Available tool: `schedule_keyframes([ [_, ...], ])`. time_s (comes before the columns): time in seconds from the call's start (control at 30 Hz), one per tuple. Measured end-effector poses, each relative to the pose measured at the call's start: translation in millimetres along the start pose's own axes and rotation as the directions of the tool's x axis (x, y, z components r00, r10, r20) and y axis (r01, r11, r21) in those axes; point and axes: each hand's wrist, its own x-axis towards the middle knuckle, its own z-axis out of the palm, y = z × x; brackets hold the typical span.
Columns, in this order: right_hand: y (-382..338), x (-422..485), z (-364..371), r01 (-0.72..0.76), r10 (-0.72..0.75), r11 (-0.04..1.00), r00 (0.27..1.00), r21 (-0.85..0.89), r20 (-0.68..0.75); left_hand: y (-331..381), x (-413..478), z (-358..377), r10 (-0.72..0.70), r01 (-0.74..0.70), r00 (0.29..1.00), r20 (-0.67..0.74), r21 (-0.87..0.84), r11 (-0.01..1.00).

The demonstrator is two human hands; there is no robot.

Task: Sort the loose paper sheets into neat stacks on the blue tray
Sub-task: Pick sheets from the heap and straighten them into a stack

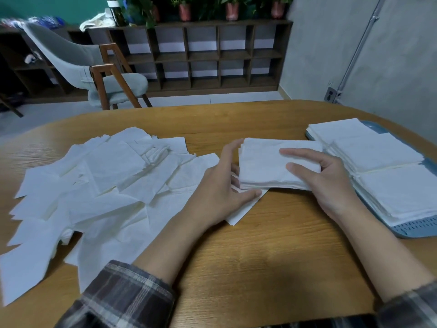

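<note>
My right hand (326,178) grips a small paper stack (264,166) mid-way along the table (260,245), my left hand (222,183) lies open against its left side, loose sheets (94,185) sprawl toward the left edge, and the blue tray (416,229) sits at the right edge.

Office or lounge: cubby shelving (201,55), potted plants (231,8), armchair (94,67).

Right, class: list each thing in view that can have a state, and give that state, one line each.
Blue tray: carries three neat stacks.
Loose sheets: scattered in an untidy pile on the table.
Small stack: neat, off the tray.
Left hand: straight fingers press the small stack's left edge.
Right hand: grips its right end.
</note>
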Motion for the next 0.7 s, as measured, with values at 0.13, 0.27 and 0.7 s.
schedule_keyframes([
  [0.13,2.6,1.8,0.1,0.001,-0.004,0.999,0.995,-0.032,-0.1,-6.7,1.0,5.7,0.022,-0.028,0.998,0.056,0.116,0.993],
  [0.27,2.8,2.4,0.0,0.005,-0.016,0.997,0.991,-0.079,-0.136,-8.1,-0.6,9.3,0.071,-0.083,0.996,0.059,0.236,0.968],
  [0.7,1.4,2.0,1.5,0.035,-0.047,0.993,0.994,-0.116,-0.101,4.1,-5.4,4.3,0.087,-0.087,0.996,0.002,0.1,0.991],
])
